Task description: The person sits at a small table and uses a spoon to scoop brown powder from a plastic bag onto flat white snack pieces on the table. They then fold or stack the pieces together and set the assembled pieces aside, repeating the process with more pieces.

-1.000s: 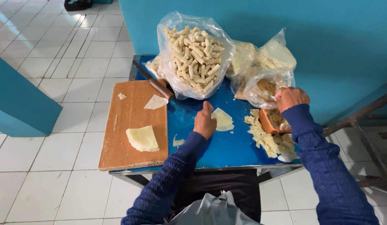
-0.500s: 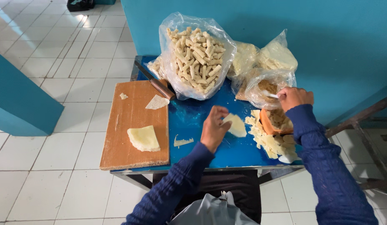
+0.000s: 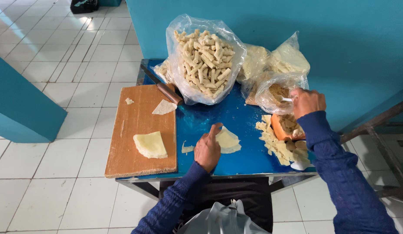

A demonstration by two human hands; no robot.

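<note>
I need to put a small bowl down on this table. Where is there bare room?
The wooden cutting board is bare between the folded pale dough stack and the thin triangular wrapper. The blue tabletop is open between the left hand and the pale dough scraps. The back is crowded with the clear plastic bag of rolled pastries.

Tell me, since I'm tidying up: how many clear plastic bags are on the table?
3, maybe more hidden: a big bag of rolls at the back, a bag of wrappers to its right, and a filling bag by the right hand.
</note>
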